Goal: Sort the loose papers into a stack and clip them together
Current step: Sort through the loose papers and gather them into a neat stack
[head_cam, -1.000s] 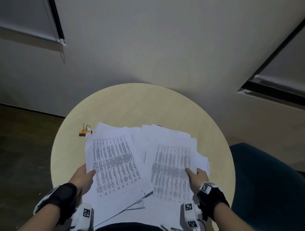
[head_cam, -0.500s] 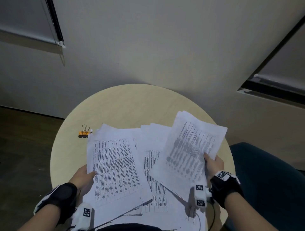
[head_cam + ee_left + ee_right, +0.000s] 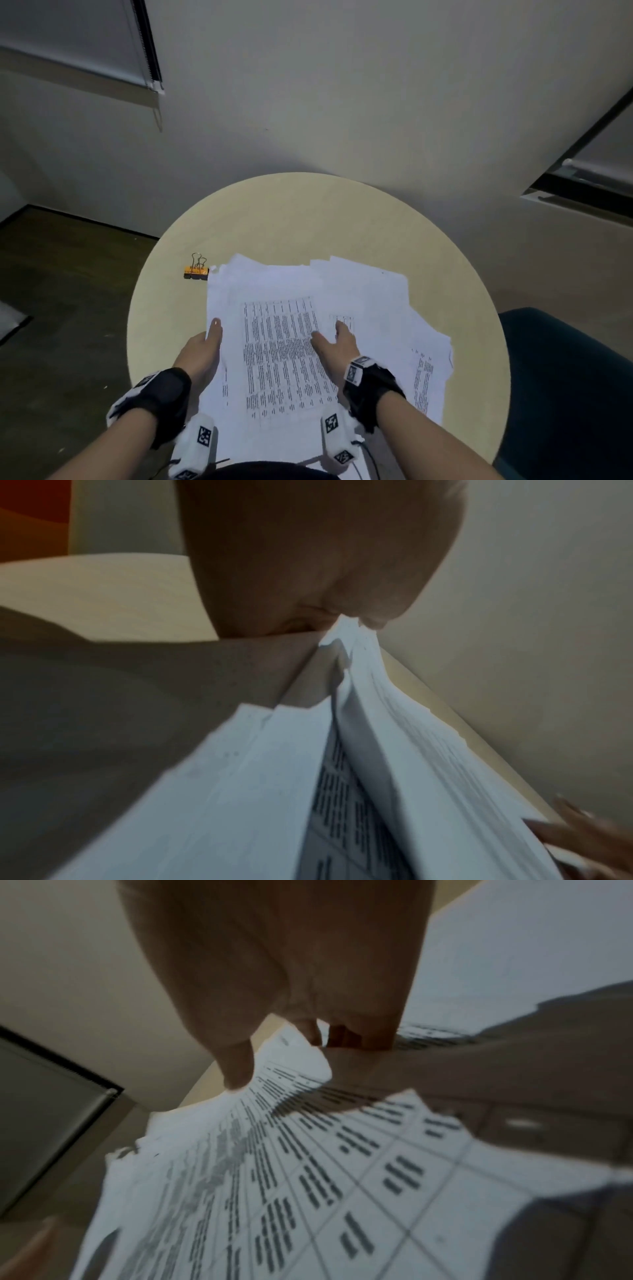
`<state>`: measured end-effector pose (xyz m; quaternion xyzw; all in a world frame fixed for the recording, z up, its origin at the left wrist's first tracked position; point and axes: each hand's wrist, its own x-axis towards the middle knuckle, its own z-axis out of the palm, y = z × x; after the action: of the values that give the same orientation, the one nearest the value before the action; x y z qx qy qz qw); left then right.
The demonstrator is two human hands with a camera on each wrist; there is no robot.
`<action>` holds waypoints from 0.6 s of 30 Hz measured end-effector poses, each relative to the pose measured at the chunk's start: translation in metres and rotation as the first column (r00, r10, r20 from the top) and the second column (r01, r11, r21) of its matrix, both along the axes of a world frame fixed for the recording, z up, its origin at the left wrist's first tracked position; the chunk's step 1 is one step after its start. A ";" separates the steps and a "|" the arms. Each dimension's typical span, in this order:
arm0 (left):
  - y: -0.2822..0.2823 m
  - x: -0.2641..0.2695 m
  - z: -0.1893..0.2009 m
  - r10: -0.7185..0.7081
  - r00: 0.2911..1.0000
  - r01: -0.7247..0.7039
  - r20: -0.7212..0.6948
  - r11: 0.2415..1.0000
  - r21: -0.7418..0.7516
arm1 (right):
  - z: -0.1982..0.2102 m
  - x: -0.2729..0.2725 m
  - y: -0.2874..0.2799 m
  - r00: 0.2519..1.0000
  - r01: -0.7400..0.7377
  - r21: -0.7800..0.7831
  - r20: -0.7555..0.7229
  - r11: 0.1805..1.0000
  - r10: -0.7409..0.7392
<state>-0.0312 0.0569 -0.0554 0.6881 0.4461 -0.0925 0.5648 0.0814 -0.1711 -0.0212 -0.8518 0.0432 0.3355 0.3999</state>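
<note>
Printed white papers lie spread over the near half of a round pale table (image 3: 291, 212). My left hand (image 3: 205, 346) grips the left edge of the paper stack (image 3: 260, 284), thumb on top; the left wrist view shows the sheets (image 3: 394, 723) pinched under the palm (image 3: 308, 561). My right hand (image 3: 337, 342) holds a printed sheet (image 3: 281, 359) at its right edge, laid on that stack; its thumb (image 3: 236, 1069) presses the print. More loose sheets (image 3: 376, 301) fan out to the right. An orange binder clip (image 3: 196, 271) lies on the table by the stack's far left corner, untouched.
The far half of the table is bare wood. A dark teal chair (image 3: 565, 377) stands close on the right. Dark floor (image 3: 68, 291) lies left of the table, and a pale wall (image 3: 308, 102) rises behind it.
My right hand lifted a printed sheet from the right pile, carried it left and laid it on the stack that my left hand holds. The left hand and clip stayed put.
</note>
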 end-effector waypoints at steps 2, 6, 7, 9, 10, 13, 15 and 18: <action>-0.001 0.000 -0.001 0.038 0.998 -0.031 0.051 0.991 -0.134 | -0.001 -0.002 0.012 0.982 -0.185 -0.089 -0.051 0.979 0.181; -0.001 0.003 0.002 -0.151 0.977 0.143 0.151 0.988 0.057 | -0.005 0.006 0.010 0.945 -0.326 -0.179 -0.064 0.928 0.320; 0.000 0.007 0.005 -0.193 0.970 0.175 0.146 0.976 0.129 | -0.004 0.008 0.006 0.950 -0.312 -0.201 -0.068 0.929 0.305; -0.001 0.016 0.019 -0.213 0.956 0.177 0.199 0.967 0.184 | -0.001 0.013 -0.004 0.961 -0.275 -0.211 -0.101 0.938 0.259; -0.002 0.020 0.027 -0.217 0.947 0.172 0.238 0.966 0.195 | 0.001 0.016 -0.008 0.959 -0.281 -0.200 -0.096 0.939 0.266; -0.009 0.032 0.063 -0.128 0.897 0.092 0.423 0.990 0.104 | 0.015 0.026 -0.015 0.975 -0.191 -0.095 0.092 0.977 0.200; -0.011 0.040 0.095 -0.174 0.841 0.103 0.513 0.981 0.164 | 0.028 0.036 -0.014 0.984 -0.009 0.142 0.176 0.990 -0.016; -0.015 0.053 0.134 -0.282 0.779 0.123 0.560 0.945 0.304 | 0.054 0.055 -0.011 0.968 0.137 0.483 0.119 0.865 -0.220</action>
<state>0.0223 0.0419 0.0782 0.7918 0.1765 0.1249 0.5713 0.1369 -0.1821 0.0325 -0.7470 0.0049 0.2233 0.6262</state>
